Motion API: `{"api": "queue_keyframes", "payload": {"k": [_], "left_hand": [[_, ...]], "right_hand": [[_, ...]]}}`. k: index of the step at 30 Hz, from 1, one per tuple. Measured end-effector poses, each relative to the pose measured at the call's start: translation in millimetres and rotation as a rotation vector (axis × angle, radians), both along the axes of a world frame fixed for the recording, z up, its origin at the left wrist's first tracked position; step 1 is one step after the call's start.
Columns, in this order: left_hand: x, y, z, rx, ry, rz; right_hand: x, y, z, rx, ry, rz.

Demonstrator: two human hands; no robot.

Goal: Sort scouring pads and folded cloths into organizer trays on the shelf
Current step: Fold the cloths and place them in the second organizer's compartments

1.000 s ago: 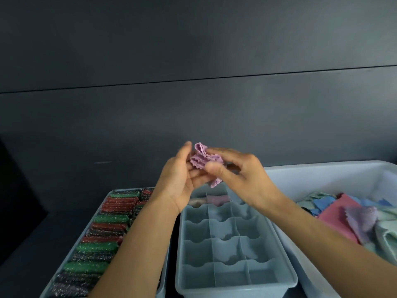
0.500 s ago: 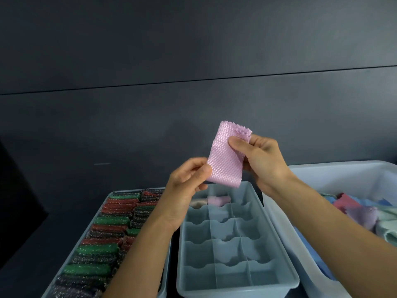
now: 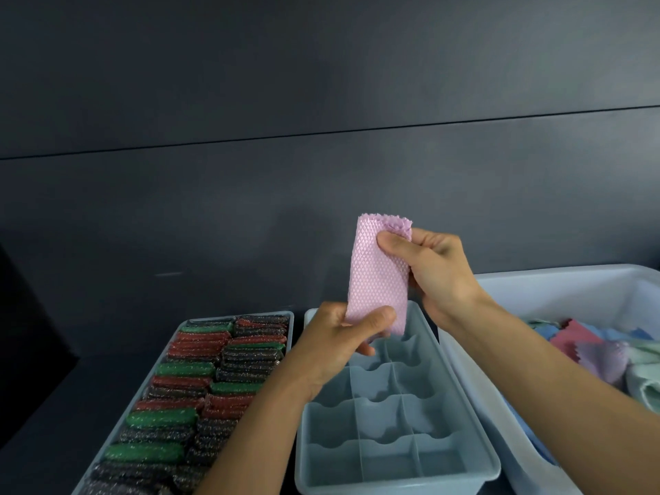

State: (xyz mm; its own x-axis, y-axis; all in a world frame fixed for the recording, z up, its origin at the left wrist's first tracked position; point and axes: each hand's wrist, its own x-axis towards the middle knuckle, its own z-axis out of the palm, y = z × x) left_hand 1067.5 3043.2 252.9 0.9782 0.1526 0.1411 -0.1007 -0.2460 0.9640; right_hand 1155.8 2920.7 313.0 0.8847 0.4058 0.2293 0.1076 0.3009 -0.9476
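Holds folded pink cloth point(image 3: 378, 276) upright over divided tray point(image 3: 478, 455), pinching btm w/ left hand point(image 3: 339, 341), gripping top w/ right hand point(image 3: 434, 271). Has scouring pads point(image 3: 185, 394) in 2nd tray point(image 3: 250, 314) at left, loose cloths point(image 3: 578, 342) in bin point(image 3: 535, 271) at right.

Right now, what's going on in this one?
A person holds a folded pink cloth upright above the far end of the divided tray. The right hand pinches its top and the left hand grips its bottom. The divided tray's compartments in view are empty. On its left, a second tray is packed with scouring pads. On its right, a bin holds loose cloths.
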Motion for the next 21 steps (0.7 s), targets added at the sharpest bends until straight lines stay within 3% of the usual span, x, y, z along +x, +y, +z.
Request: {"api": "queue_keyframes", "payload": {"k": [4,9,15,21], "left_hand": [[2,6,4,-0.261,-0.205,0.179],[8,-3,27,-0.214,-0.117,0.159],[14,-10,26,-0.262,-0.259,0.33],[11,-11,26,-0.286,-0.226,0.293]], "right_hand": [[2,-5,1,0.004,-0.021,0.001],[0,-6,0,-0.039,-0.024,0.104],[-1,-13,-10,-0.227,-0.051,0.235],[1,-12,-22,-0.033,-0.025,0.224]]}}
